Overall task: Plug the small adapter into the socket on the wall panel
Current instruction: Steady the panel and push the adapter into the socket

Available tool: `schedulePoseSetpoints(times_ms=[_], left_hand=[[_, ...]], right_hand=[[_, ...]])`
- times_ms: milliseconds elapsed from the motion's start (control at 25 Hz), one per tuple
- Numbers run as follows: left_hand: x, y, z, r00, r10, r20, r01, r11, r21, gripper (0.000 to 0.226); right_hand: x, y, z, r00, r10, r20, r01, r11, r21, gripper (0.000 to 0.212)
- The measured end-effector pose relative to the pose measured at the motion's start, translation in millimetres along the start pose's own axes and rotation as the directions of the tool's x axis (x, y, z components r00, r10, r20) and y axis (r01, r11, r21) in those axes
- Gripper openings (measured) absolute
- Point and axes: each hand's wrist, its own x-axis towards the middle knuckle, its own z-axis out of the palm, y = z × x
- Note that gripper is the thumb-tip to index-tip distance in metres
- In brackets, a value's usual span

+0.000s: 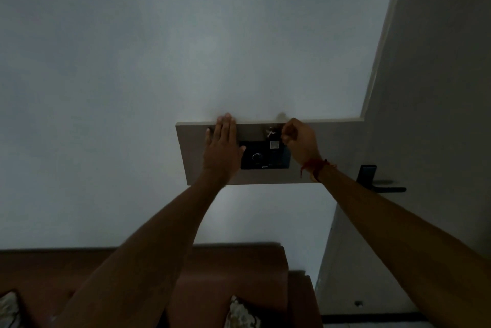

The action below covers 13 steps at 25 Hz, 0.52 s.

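A grey wall panel (191, 157) holds a black switch plate (261, 159) with a round dial and a socket at its right end. A small dark adapter (273, 136) with a white label sits at the plate's upper right. My right hand (299, 143) pinches it with closed fingers; a red thread circles that wrist. My left hand (223, 145) lies flat on the panel, fingers together, just left of the black plate, covering part of it. The socket holes are hidden in the dim light.
A pale wall fills the upper view. To the right stands a grey door with a black handle (380, 184). Below is a brown sofa (239, 272) with patterned cushions (240, 314). The room is dark.
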Motion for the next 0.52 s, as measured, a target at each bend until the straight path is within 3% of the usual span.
schedulePoseSetpoints(times_ms=[200, 400, 520], left_hand=[[0.4, -0.3, 0.0, 1.0, -0.002, 0.004, 0.002, 1.0, 0.007, 0.085], [0.7, -0.6, -0.3, 1.0, -0.008, 0.004, 0.008, 1.0, 0.006, 0.084], [0.3, -0.4, -0.5, 1.0, -0.005, 0.001, 0.005, 1.0, 0.014, 0.084]], right_hand=[[8.2, -5.8, 1.0, 0.997, -0.08, -0.008, 0.078, 0.987, -0.141, 0.039], [13.1, -9.7, 5.0, 0.951, -0.218, 0.218, 0.28, 0.908, -0.313, 0.021], [17.8, -10.3, 3.0, 0.957, -0.214, 0.195, 0.271, 0.901, -0.34, 0.02]])
